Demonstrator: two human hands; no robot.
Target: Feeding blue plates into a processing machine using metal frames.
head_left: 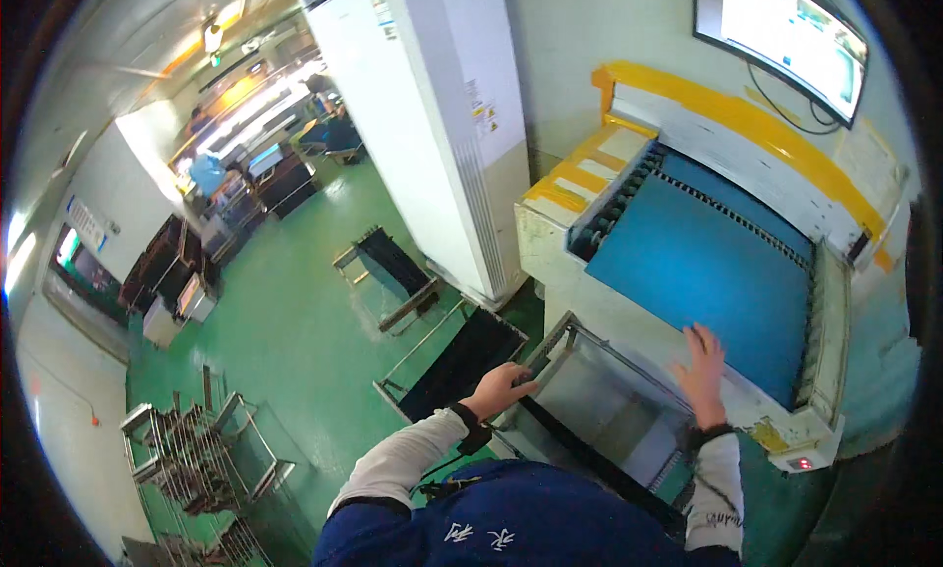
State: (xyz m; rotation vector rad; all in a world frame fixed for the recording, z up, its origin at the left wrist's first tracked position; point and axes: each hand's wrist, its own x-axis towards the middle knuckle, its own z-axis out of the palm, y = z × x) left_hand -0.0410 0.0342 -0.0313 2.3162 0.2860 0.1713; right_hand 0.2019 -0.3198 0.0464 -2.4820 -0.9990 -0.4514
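Observation:
A metal-framed rack [629,356] stands right in front of me, with a dark, narrow row of upright panels [580,444] along its near side. My left hand [499,390] is at the left end of that row, its fingers bent and pressed together. What they grip, if anything, is hidden. My right hand [701,371] is raised by the rack's right side with fingers apart, and nothing shows in it. Just beyond those fingertips lies a large blue sheet [707,272] on the roller bed of a cream-coloured machine [580,302].
Two more racks with black panels, a nearer one [462,361] and a farther one [393,263], stand on the green floor. A tall white cabinet [413,125] rises behind them. Stacked metal racks [196,459] are at lower left. A screen [786,42] hangs above the machine.

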